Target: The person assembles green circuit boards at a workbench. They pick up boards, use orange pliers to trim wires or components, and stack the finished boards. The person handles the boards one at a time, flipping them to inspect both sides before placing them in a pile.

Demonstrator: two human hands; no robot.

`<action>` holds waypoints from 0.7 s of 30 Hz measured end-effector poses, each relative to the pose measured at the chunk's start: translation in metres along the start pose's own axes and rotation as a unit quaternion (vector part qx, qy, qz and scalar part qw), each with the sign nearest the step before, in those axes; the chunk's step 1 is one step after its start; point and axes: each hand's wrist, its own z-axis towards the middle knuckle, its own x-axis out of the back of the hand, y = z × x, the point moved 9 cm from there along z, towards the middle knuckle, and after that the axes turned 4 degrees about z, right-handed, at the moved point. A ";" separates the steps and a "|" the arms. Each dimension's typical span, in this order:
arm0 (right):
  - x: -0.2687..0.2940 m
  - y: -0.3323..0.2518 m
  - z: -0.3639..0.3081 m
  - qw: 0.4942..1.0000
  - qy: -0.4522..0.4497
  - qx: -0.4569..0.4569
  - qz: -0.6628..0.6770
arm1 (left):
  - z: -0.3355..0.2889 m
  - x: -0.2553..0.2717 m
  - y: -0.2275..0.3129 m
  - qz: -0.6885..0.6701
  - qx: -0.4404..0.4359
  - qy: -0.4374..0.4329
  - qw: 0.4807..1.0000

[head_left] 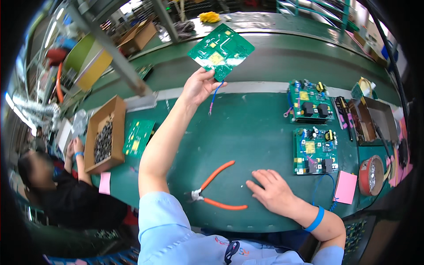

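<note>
Left hand pinches green printed circuit board at near corner, far-left of right hand, which rests loosely spread, empty, on worktop.

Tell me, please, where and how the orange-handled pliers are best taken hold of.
Probably by both orange handles, coming from the right: the pliers lie with handles spread that way, toward the right hand, while the metal head points left.

I see a pale blue short-sleeved shirt with reddish markings, a dark cord in front and a bright blue right wristband.
</note>
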 end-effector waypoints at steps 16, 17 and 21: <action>-0.010 -0.036 0.048 0.999 -0.036 0.011 0.032 | -0.162 0.002 -0.023 0.003 0.047 0.058 0.997; -0.016 -0.038 0.056 0.999 -0.045 0.014 0.020 | -0.164 0.005 -0.026 0.008 0.052 0.067 0.996; -0.043 -0.030 0.061 0.996 -0.091 0.005 0.016 | -0.165 0.011 -0.027 0.017 0.043 0.089 0.995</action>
